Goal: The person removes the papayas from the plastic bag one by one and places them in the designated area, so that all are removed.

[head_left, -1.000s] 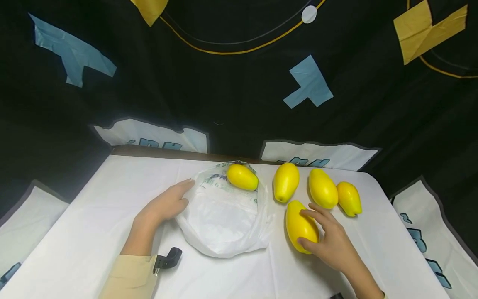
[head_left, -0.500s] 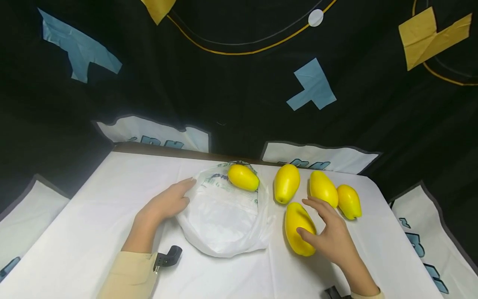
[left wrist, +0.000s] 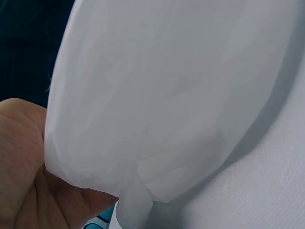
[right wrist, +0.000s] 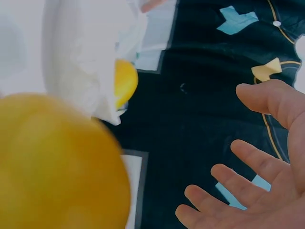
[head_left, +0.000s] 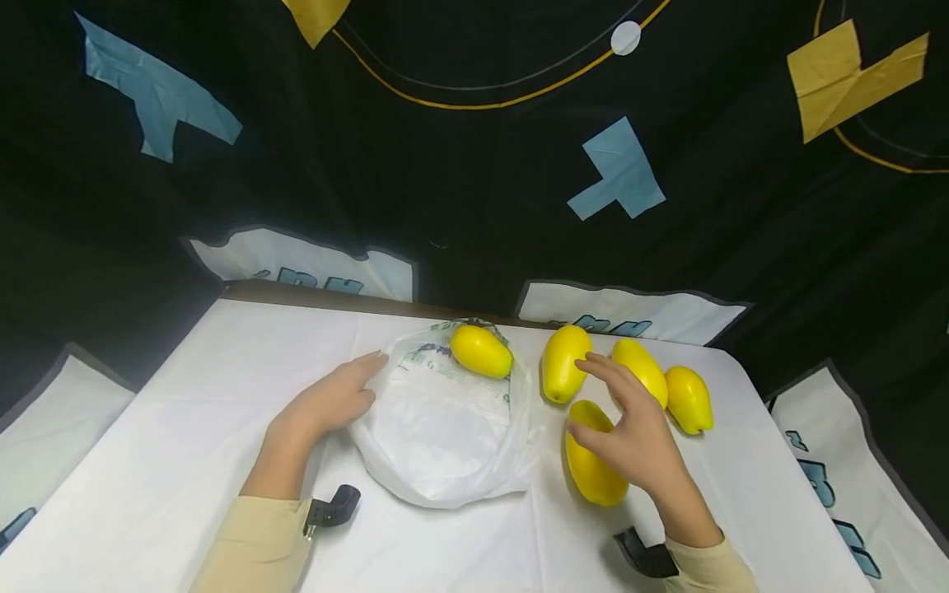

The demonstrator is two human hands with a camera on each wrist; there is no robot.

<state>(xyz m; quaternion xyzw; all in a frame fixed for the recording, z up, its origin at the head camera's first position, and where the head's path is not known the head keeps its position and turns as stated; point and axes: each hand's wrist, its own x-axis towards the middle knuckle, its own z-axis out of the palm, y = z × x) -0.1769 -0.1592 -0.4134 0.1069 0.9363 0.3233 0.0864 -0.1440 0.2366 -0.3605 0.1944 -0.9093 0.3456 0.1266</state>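
Note:
A white plastic bag [head_left: 437,445] stands upright with its mouth open in the middle of the table. Inside its far rim lies a yellow mango-like fruit [head_left: 480,352]. My left hand [head_left: 326,403] holds the bag's left rim; in the left wrist view the bag's side [left wrist: 157,95] hides most of the fingers. Above a larger yellow fruit [head_left: 596,473] hovers my right hand [head_left: 630,432], thumb and fingers spread. In the right wrist view that hand [right wrist: 257,176] is apart from the blurred large fruit [right wrist: 57,167] and holds nothing.
Behind the right hand, more yellow fruits stand near the far edge: one by the bag [head_left: 567,362], one partly hidden by the hand [head_left: 643,369], one farther right [head_left: 689,399]. A black curtain [head_left: 474,189] rises behind the white-covered table [head_left: 178,395].
My right hand has moved away from the front fruit, upward and left over the table, with its fingers spreading. The fruit stays on the table. The left hand has hardly moved.

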